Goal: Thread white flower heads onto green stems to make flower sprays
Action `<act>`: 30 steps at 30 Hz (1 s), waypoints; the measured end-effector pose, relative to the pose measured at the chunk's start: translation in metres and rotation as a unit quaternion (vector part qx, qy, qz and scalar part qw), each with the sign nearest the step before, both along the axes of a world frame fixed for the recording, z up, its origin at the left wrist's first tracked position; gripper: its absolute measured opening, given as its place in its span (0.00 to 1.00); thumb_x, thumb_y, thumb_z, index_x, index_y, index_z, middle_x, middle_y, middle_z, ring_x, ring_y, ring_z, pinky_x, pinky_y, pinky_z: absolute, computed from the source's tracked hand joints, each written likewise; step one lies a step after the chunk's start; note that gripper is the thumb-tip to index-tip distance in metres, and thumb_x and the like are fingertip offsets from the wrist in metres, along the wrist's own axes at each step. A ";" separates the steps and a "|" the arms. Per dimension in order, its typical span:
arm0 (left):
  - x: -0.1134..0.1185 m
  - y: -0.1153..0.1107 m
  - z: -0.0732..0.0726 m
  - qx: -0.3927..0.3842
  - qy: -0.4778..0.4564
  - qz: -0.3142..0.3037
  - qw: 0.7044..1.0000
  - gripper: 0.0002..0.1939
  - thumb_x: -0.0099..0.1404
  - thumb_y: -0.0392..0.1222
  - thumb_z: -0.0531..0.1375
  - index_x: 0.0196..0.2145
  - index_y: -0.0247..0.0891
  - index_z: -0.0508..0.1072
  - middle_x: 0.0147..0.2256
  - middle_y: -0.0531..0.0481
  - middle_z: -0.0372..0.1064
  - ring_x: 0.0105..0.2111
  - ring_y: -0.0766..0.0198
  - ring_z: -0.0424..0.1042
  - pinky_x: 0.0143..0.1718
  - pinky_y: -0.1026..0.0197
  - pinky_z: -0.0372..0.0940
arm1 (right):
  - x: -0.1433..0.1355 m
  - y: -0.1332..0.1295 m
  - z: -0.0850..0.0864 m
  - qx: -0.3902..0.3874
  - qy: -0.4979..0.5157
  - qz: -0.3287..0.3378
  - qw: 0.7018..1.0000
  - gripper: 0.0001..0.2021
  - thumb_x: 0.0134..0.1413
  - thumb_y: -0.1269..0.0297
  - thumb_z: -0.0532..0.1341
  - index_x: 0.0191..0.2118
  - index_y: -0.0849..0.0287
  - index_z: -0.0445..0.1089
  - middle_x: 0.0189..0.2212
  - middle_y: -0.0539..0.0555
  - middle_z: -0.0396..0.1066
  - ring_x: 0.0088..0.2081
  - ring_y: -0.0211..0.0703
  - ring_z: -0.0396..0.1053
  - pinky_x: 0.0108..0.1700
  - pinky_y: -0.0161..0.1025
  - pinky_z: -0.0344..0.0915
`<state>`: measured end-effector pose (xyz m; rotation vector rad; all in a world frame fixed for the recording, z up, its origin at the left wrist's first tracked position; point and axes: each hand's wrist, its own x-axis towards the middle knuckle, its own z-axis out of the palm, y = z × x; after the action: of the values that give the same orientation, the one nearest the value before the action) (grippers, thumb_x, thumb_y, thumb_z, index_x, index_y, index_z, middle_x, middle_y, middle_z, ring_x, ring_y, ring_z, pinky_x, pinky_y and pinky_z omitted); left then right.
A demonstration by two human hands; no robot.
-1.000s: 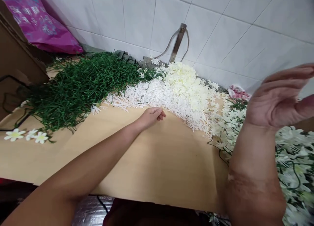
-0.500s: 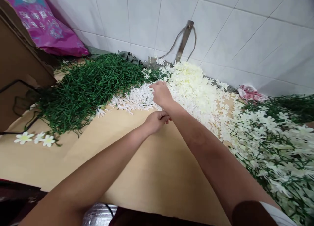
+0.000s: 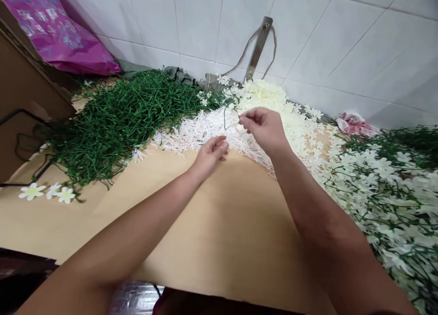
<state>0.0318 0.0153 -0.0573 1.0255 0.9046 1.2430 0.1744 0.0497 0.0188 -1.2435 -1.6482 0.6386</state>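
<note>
My right hand (image 3: 265, 127) is raised over the flower heap, thumb and fingertips pinched on a green artificial flower stem (image 3: 248, 115), of which only a small green bit shows. A thin dark green strand (image 3: 225, 117) shows just left of those fingertips; I cannot tell whether it belongs to the same stem. My left hand (image 3: 211, 154) hovers at the front edge of the white stamen pile (image 3: 195, 131), fingers loosely curled and a little apart, nothing visible in them. Behind my right hand rises a heap of cream flower petals (image 3: 265, 96).
Green artificial stems (image 3: 137, 109) lie heaped at left. Finished white flowers on stems (image 3: 383, 191) spread at right. Several loose flowers (image 3: 32, 191) lie on the left of the cardboard (image 3: 205, 223). A cardboard box (image 3: 27, 73) and pink bag (image 3: 68, 41) stand behind, near the tiled wall.
My right hand has moved right, away from above my left hand, and a green bit now shows in its pinch. My left hand has shifted slightly up and left, its fingers loosened.
</note>
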 end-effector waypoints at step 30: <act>0.001 -0.024 -0.004 0.091 0.306 -0.175 0.931 0.13 0.60 0.42 0.57 0.42 0.36 0.67 0.23 0.57 0.62 0.24 0.69 0.62 0.30 0.65 0.59 | 0.052 0.026 -0.037 -0.090 -0.275 -0.017 0.957 0.03 0.47 0.67 0.63 0.29 0.60 0.68 0.28 0.53 0.70 0.29 0.40 0.65 0.34 0.38 0.60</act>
<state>0.0325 -0.0082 -0.0608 1.6967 1.0214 0.7135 0.2263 0.0754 -0.0187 -1.6860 -2.0449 0.4486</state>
